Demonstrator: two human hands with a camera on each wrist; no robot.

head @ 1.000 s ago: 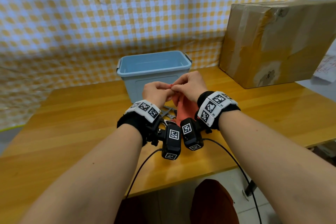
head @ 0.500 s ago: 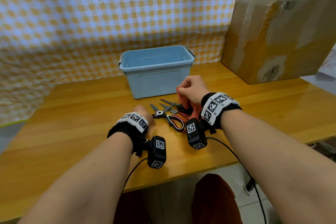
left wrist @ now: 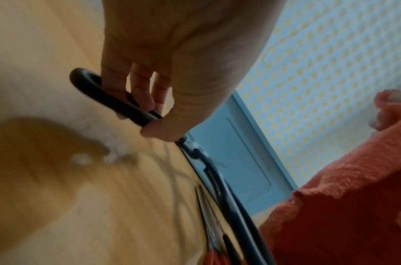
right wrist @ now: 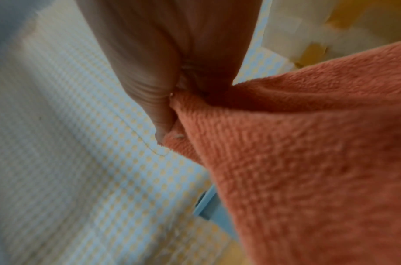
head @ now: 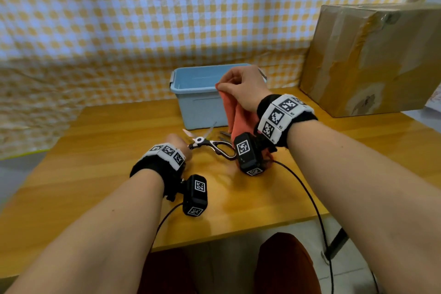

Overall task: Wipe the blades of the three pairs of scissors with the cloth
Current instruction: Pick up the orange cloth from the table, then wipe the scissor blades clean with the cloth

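Your right hand [head: 241,88] pinches the cloth [head: 241,119] by a corner, so it hangs free above the counter [head: 95,150], ready for wiping. Your left hand [left wrist: 172,53] curls round one handle of the scissors [head: 210,144] lying just ahead of it, blades parted and pointing away from you toward the bin [head: 195,93].

Scissors [head: 210,144] on the table [head: 100,150], before the bin [head: 198,93]; cardboard box [head: 372,59] right of the bin; cloth [head: 241,119] above the scissors.
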